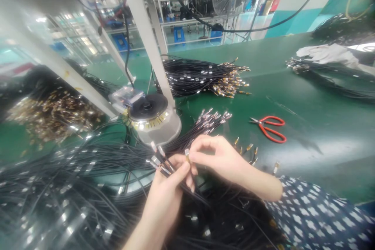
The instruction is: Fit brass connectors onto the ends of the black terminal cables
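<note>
My left hand (166, 191) is closed around a few thin black cables (159, 160) whose silver ferrule ends stick up past the fingers. My right hand (218, 158) pinches a small gold connector (187, 155) against the tip of one cable, right beside the left thumb. Both hands meet over a dense heap of black cables (73, 187) at the near edge of the green bench. More silver-tipped cable ends (212, 119) fan out just behind the hands.
A round black-and-grey dispenser (152, 119) stands behind the hands by a slanted metal post (146, 35). Red-handled scissors (271, 128) lie to the right on the green mat. A bundle of gold-tipped cables (205, 78) lies farther back. Loose gold connectors (249, 149) are scattered nearby.
</note>
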Demonstrator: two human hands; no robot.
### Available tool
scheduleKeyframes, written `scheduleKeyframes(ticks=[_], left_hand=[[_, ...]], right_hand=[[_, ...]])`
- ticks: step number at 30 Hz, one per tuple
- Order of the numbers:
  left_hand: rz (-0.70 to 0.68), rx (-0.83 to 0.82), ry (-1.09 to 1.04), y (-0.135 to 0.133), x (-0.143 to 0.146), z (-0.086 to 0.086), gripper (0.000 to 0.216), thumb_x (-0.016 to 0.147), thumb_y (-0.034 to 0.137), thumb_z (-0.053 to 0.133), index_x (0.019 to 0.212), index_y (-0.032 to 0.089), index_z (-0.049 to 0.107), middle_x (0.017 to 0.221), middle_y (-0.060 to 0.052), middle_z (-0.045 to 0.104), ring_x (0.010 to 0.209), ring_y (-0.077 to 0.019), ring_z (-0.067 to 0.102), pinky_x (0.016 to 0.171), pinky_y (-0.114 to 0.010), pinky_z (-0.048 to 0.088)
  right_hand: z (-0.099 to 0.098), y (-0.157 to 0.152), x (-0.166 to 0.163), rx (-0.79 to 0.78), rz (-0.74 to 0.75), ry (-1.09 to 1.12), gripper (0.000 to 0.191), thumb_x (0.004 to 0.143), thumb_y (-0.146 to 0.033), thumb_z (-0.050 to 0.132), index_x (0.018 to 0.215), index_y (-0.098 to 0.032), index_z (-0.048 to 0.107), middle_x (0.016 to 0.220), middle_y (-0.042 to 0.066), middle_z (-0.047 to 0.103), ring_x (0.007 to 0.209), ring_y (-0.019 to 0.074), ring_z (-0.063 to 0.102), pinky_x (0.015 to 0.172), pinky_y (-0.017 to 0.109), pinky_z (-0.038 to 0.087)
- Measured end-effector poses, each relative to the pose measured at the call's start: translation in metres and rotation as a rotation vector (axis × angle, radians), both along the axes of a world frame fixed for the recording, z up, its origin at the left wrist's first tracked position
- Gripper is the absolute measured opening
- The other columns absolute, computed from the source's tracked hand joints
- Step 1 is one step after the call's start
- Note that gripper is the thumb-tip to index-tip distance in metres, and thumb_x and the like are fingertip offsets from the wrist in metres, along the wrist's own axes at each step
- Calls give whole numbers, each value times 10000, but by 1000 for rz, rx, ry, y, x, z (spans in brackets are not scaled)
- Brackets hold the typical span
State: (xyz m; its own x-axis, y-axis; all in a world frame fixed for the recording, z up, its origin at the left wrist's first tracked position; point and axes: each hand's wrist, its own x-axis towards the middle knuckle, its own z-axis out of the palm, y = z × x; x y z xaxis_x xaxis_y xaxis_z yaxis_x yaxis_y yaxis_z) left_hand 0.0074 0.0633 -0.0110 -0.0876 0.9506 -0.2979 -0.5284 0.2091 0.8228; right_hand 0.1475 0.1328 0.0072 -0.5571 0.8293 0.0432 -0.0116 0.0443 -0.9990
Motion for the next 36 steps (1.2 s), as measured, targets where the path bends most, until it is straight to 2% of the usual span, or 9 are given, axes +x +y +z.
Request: scheduleKeyframes(ticks=[5, 11, 17, 21, 25, 27, 30, 33, 36], left_hand=[[18, -8, 11, 1, 1, -2, 179, 672, 210, 808, 758, 134, 670, 572, 14, 595, 448, -77, 487, 427, -188, 424], [-20, -2, 72, 0, 0, -1, 168, 686, 192, 794, 658, 120, 644, 585, -13, 633, 426, -69, 488, 431, -197, 446], [-269, 49, -71, -3, -4, 4, 165, 694, 245, 795, 657, 123, 691, 587, -73, 701, 361, -75, 484, 384, -202, 421], [-455, 41, -152, -3, -5, 5, 224, 660, 324, 827, 659, 118, 740, 578, -96, 702, 352, -74, 477, 378, -197, 381], [-403, 79, -126, -3, -3, 6, 244, 690, 323, 810, 838, 139, 750, 792, -110, 732, 469, -103, 566, 467, -219, 417], [-379, 86, -103, -3, -2, 6, 247, 678, 289, 816, 861, 142, 742, 853, -114, 723, 538, -138, 606, 518, -251, 451], [-324, 75, -75, -2, 0, 5, 188, 691, 237, 799, 839, 142, 733, 772, -91, 710, 598, -176, 636, 584, -280, 475], [-271, 80, -7, -1, 1, 4, 117, 757, 234, 741, 816, 133, 734, 709, -91, 713, 622, -195, 653, 623, -289, 481], [-261, 105, 84, -2, 3, 5, 167, 779, 271, 723, 698, 125, 723, 640, -92, 697, 638, -214, 654, 661, -310, 489]], right_hand=[[-2, -5, -3, 115, -43, -20, 163, 835, -167, 614, 673, -171, 601, 686, -1, 614, 793, 159, 596, 811, 314, 450], [5, -4, -1, 145, -73, -49, 113, 779, -136, 672, 672, -166, 650, 781, 17, 632, 794, 156, 611, 808, 302, 472], [14, 11, 5, -155, 289, 43, 95, 717, -235, 771, 706, -171, 702, 810, -4, 624, 770, 133, 608, 800, 286, 478], [11, 20, 15, -86, 494, 142, 53, 739, -227, 763, 736, -182, 737, 876, 2, 571, 809, 124, 583, 815, 281, 472], [10, 40, 42, -40, 579, 155, 309, 850, -445, 644, 698, -192, 733, 913, 37, 594, 773, 152, 592, 786, 326, 485], [16, 45, 54, 61, 387, 123, 458, 877, -552, 553, 621, -201, 697, 858, 48, 619, 836, 192, 600, 846, 351, 466], [32, 35, 57, 313, 47, -231, 261, 881, -424, 598, 761, -220, 709, 887, 53, 673, 890, 217, 615, 847, 347, 458], [41, 9, 40, 602, -62, -499, 120, 837, -334, 669, 842, -221, 708, 940, 56, 689, 927, 231, 619, 849, 355, 452], [37, -10, 18, 630, -56, -508, 159, 812, -371, 700, 879, -228, 704, 915, 44, 683, 859, 210, 631, 768, 324, 470]])
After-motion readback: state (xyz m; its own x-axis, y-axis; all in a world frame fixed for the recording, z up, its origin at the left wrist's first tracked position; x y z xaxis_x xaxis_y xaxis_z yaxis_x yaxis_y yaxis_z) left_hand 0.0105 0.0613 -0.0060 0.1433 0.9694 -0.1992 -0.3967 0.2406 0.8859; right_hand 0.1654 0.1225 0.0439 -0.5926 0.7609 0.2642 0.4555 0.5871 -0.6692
